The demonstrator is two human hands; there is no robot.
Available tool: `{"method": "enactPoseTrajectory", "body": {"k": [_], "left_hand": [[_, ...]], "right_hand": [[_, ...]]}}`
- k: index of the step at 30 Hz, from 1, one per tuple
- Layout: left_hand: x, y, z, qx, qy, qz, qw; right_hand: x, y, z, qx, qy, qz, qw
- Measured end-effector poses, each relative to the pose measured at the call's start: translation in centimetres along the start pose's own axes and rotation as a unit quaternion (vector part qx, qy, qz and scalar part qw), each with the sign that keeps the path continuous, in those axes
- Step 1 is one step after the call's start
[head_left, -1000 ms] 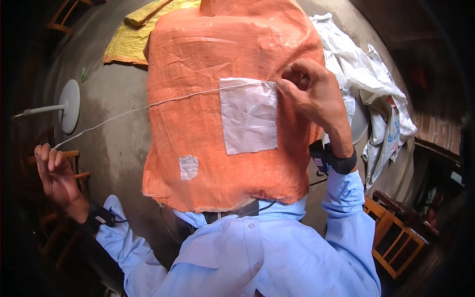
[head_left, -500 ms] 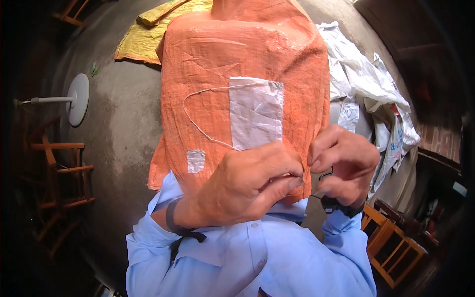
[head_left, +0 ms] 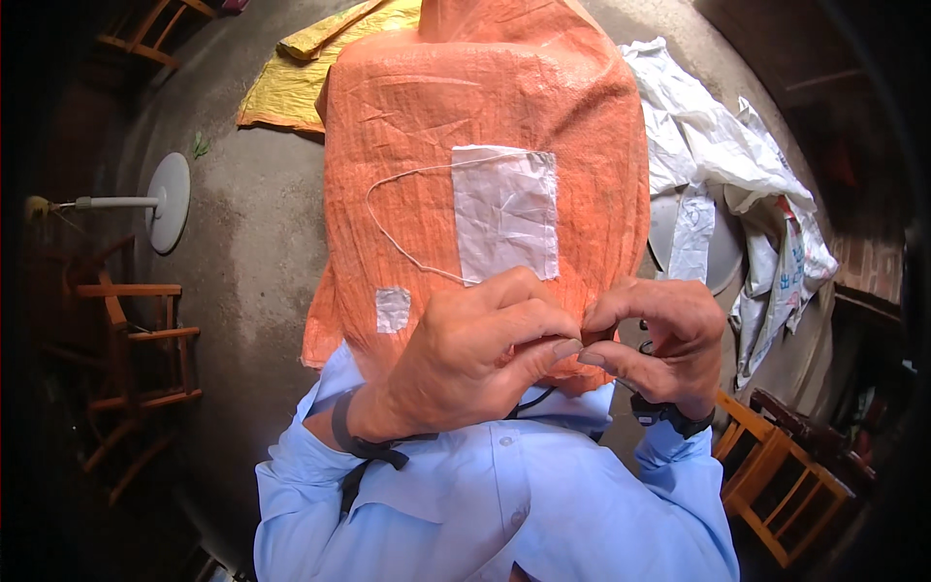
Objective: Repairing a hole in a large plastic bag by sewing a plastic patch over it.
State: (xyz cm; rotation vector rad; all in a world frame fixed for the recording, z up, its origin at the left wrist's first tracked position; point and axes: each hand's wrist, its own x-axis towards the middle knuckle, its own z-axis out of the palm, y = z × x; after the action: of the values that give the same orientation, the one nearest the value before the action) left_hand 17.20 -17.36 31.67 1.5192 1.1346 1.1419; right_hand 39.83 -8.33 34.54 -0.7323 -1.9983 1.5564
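An orange woven sack point(head_left: 417, 107) lies spread over my lap, with a large white cloth patch point(head_left: 506, 218) and a small white patch point(head_left: 392, 310) on it. A white thread point(head_left: 373, 218) starts at the big patch's upper edge, loops left and runs down behind my left hand point(head_left: 475, 349). That hand is closed in a pinch, apparently on the thread. My right hand point(head_left: 669, 335) is curled, thumb and forefinger pinched together right at the left fingertips. What it pinches is too small to make out. A dark thin loop point(head_left: 644, 337) shows inside its curl.
A yellow sack point(head_left: 301, 82) lies on the floor at the far left, and white sacks point(head_left: 708, 136) lie to the right by a round grey disc point(head_left: 669, 228). Wooden chairs point(head_left: 145, 335) stand left, another chair point(head_left: 776, 475) lower right. A round white stand base point(head_left: 170, 202) is at left.
My right hand has moved left and slightly down, so its fingertips now meet those of my left hand. The view has shifted slightly; the sack and thread lie much as before.
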Motion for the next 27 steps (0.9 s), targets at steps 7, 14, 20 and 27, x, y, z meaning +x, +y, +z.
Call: {"method": "enactPoseTrajectory", "body": {"k": [7, 14, 20, 27], "left_hand": [[-0.1, 1.5, -2.1, 0.085, 0.049, 0.074, 0.992], [-2.4, 0.6, -7.5, -0.073, 0.228, 0.044, 0.97], [-0.8, -2.8, -8.7, 0.138, 0.071, 0.034, 0.987], [3.1, -4.8, -6.3, 0.357, -0.023, 0.178, 0.917]], "right_hand": [[-2.3, 0.7, -2.4, 0.109, 0.079, -0.139, 0.981], [-8.9, -1.5, -11.6, 0.509, 0.164, -0.297, 0.791], [-11.8, -1.7, -14.3, 0.577, 0.243, -0.363, 0.691], [-18.3, 3.9, -24.8, 0.399, 0.432, -0.271, 0.762]]}}
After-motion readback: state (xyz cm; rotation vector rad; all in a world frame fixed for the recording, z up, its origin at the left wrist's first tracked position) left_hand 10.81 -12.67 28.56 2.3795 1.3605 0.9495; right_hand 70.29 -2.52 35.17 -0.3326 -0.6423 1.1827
